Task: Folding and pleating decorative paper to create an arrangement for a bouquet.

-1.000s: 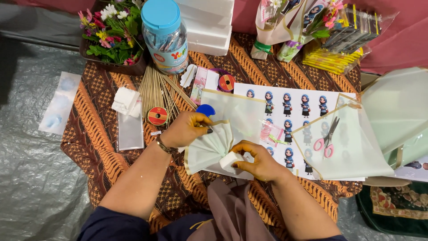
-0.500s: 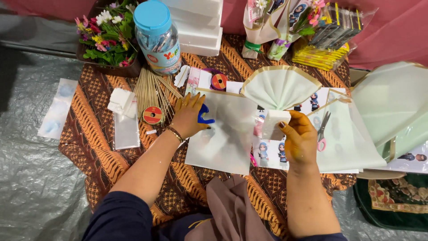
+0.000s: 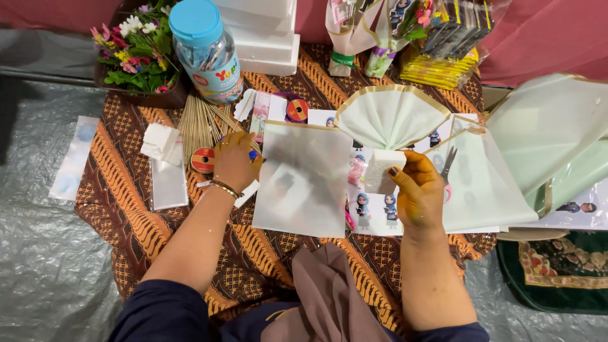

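Batik cloth: brown and orange patterned cover [image 3: 120, 190] over the low counter, with crinkled silver plastic sheeting [image 3: 44, 266] on the floor at the near left.
Rug: one dark green patterned rug [image 3: 557, 269] at the near right.
Right hand: the right hand [image 3: 415, 193] has its fingers closed round the folded base of one pleated pale green paper fan [image 3: 389, 120], which stands open above the hand.
Frosted sheet: one translucent sheet [image 3: 297, 180] lies flat between the two hands, over a printed sheet of small cartoon figures [image 3: 373, 209].
Left hand: the left hand [image 3: 234, 161], with a gold bangle at the wrist, rests knuckles up at the sheet's left edge; its fingers are curled over something blue, and I cannot tell how firmly they hold it.
Tape rolls: two red ones, one [image 3: 202, 160] just beside the left hand, one [image 3: 297, 110] farther back.
Scissors: one pair [image 3: 447, 170] just right of the right hand.
Skewers: one loose bundle of thin wooden sticks [image 3: 199, 120].
Far edge: one blue-lidded clear jar [image 3: 206, 50], one bunch of small flowers [image 3: 136, 54], white foam blocks [image 3: 266, 35].
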